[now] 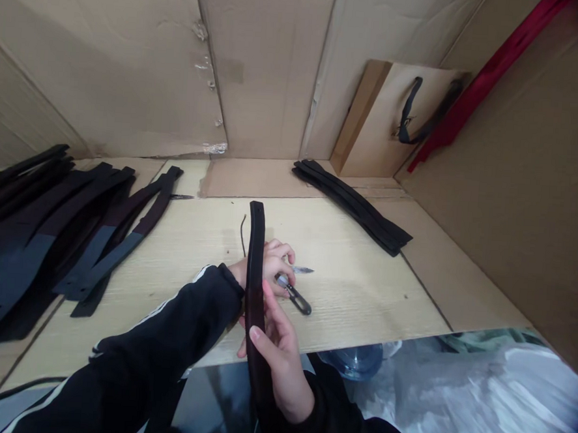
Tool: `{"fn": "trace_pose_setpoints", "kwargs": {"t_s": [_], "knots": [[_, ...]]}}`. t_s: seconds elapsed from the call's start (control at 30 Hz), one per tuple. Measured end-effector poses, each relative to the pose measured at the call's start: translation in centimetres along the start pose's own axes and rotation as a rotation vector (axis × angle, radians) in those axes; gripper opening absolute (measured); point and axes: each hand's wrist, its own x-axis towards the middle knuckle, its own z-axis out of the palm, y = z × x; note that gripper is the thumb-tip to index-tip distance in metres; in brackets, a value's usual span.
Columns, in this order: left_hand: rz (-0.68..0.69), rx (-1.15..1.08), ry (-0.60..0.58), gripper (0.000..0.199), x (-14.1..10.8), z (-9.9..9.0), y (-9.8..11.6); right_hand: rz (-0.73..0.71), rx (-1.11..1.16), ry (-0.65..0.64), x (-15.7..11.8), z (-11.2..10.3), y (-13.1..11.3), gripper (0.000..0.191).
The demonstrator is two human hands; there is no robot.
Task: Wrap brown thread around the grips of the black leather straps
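view: head-worn camera | facing: forward and down | range: close above wood-grain tabletop

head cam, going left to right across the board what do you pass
pile of black straps with grey ends → black strap held upright → small black-handled snips → bundle of black straps → red strip

Place: small workshop corner, set up for strap work
Walls: cardboard sheets lining back and sides
Bench: pale wood-grain board
Stock: piles of black straps, paper bag
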Motion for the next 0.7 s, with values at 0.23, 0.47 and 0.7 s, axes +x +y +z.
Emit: {"fn": "trace_pose_setpoints", "kwargs": {"t_s": [0.23,0.47,0.7], "knots": [[-0.13,-0.157,0.014,0.016,-1.0,-0.7,-0.4,-0.034,-0.006,0.003,-0.2,0.0,0.2,0.06],[-0.496,-0.217,0.332,0.034,-4.9,-5.3,-4.9,-0.036,-0.018,-0.007,-0.1,0.1,0.2,0.058],[-0.681,-0.132,0.437,0.034,-6.7,-5.5,-7.5,-0.021,-0.043,0.006,-0.3,0.2,0.2,0.06]]}}
